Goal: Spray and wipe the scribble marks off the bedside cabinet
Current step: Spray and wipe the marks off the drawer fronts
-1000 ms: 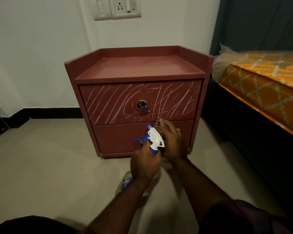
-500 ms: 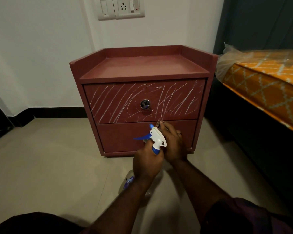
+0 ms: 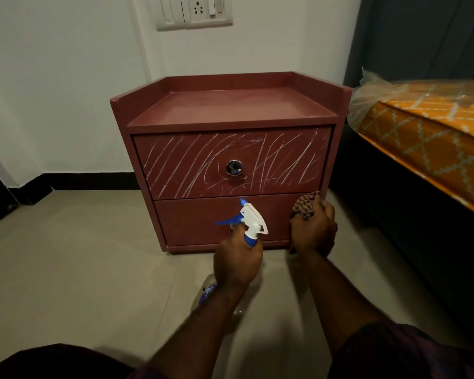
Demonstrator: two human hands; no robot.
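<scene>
- bedside cabinet (image 3: 230,108): red-brown, 2 drawers, standing on the tiled floor (image 3: 80,255) against the wall, with the bed (image 3: 427,132) just beside it on the right.
- scribble marks (image 3: 175,162): pale slanted strokes across the whole upper drawer front, crowding round the metal knob (image 3: 233,167). lower drawer (image 3: 197,222) looks unmarked. none wiped yet, by the look of it.
- left hand (image 3: 237,262): fingers wrapped round the neck of the spray bottle (image 3: 253,217), nozzle angled up at the cabinet front. cannot tell whether a finger sits on the blue trigger.
- right hand (image 3: 314,231): closed round a bunched patterned cloth (image 3: 307,205), held close in front of the lower drawer's right end; contact with the wood unclear.

risks from here, as judgement:
- the nozzle sits level with the lower drawer, below the marks. firing before it lifts would wet clean wood and leave the scribbles dry.
- heavy spray on a vertical face would run down into the gap between the 2 drawers and on to the tiles.
- spraying toward the right edge could drift on to the bed.
- a tightly wadded cloth has little wiping face, so it may smear the strokes.
- marks hugging the knob are easy to miss.
</scene>
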